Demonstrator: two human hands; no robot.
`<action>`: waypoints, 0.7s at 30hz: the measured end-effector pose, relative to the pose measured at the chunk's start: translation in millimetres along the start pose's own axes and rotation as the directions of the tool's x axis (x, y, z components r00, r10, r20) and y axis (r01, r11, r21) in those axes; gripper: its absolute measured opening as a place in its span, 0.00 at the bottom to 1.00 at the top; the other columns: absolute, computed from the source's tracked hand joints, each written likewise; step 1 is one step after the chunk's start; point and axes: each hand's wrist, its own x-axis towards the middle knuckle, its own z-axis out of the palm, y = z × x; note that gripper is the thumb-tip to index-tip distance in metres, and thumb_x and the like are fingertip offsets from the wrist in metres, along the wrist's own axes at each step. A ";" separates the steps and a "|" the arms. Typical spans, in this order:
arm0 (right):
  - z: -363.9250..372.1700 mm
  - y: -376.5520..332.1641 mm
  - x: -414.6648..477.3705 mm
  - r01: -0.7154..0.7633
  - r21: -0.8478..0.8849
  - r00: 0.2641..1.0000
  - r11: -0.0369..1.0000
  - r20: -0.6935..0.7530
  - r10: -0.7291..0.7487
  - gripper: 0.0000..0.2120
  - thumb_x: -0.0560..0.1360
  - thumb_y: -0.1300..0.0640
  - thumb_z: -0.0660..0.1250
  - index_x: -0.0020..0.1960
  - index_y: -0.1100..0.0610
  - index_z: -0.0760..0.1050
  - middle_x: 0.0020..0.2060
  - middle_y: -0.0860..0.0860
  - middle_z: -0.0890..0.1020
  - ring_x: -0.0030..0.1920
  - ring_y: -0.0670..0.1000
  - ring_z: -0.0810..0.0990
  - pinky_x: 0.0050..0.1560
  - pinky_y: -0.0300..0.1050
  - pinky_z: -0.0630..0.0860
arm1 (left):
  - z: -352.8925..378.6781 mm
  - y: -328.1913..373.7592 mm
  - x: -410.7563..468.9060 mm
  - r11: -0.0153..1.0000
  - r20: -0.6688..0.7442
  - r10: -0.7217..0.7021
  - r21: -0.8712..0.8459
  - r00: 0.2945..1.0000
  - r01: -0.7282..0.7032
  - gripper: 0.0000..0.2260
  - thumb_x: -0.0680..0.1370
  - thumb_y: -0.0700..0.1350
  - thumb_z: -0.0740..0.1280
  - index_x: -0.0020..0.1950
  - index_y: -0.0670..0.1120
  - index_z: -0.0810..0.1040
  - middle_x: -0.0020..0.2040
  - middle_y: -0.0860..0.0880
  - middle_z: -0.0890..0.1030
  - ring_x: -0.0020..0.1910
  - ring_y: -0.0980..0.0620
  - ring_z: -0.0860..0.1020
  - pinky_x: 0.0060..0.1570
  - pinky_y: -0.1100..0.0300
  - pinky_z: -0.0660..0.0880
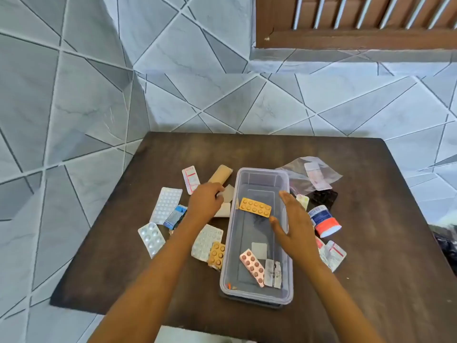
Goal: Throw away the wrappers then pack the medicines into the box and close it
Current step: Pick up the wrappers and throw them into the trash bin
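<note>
Nearest, at lower centre: near end of clear box on dark counter, open-topped. Holds pink blister strip and grey foil strip at that end, white square mid-floor, orange blister strip tilted farther up. Right hand flat-fingered over right wall, thumb beside orange blister strip, gripping nothing. Left hand left of box, fingers curled onto white wrapper. Upper right: clear bag with pale strip inside.

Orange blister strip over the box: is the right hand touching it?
Cannot tell. In the head view the thumb tip of the right hand lines up with a corner of the orange blister strip, but one angle shows neither contact nor gap.
</note>
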 end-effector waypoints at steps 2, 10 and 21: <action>3.4 9.2 13.7 0.024 -0.037 1.000 0.999 -0.015 -0.024 0.30 0.73 0.48 0.60 0.72 0.58 0.60 0.72 0.57 0.66 0.71 0.59 0.65 0.69 0.51 0.61 | 6.2 3.4 24.0 0.998 0.094 0.011 0.056 0.995 -0.016 0.13 0.78 0.42 0.63 0.62 0.45 0.76 0.61 0.42 0.79 0.58 0.44 0.77 0.57 0.56 0.75; 20.0 33.3 36.2 -0.011 -0.065 1.000 0.998 0.005 0.011 0.30 0.73 0.47 0.59 0.73 0.57 0.58 0.73 0.56 0.63 0.73 0.58 0.62 0.68 0.46 0.53 | 43.8 8.6 75.7 0.999 0.213 -0.019 0.051 0.977 0.009 0.10 0.79 0.44 0.61 0.53 0.41 0.78 0.52 0.43 0.81 0.51 0.45 0.79 0.46 0.55 0.74; 29.7 37.7 36.4 -0.038 0.006 0.999 0.999 -0.028 0.038 0.30 0.73 0.48 0.59 0.73 0.56 0.58 0.74 0.55 0.61 0.72 0.49 0.56 0.68 0.46 0.52 | 56.3 1.1 90.3 0.992 0.231 -0.030 0.125 0.972 0.001 0.10 0.79 0.42 0.61 0.56 0.40 0.78 0.54 0.40 0.81 0.52 0.43 0.78 0.46 0.57 0.70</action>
